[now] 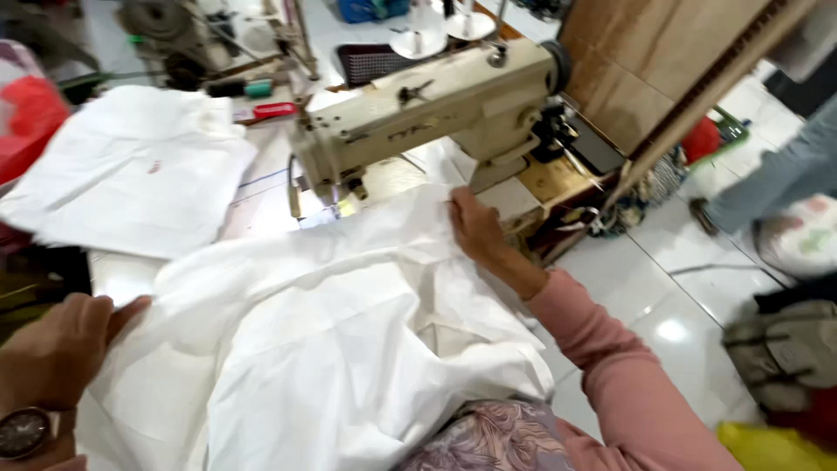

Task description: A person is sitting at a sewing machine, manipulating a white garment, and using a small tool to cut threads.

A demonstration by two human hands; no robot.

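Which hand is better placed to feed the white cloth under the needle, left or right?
Probably the right hand: it lies on the white cloth right beside the sewing machine. The left hand grips the cloth's near edge, far from the needle.

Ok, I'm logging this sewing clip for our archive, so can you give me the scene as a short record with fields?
Setting: sewing table in a workshop with a tiled floor
Machine: cream sewing machine, set at an angle
Main thing: large white cloth spread over the lap and table
Left hand: grips the cloth's near left edge; a watch on the wrist
Right hand: pink sleeve, fingers pressing the cloth beside the machine
Other cloth: second white piece lying to the left
Nearby: another person's leg at right
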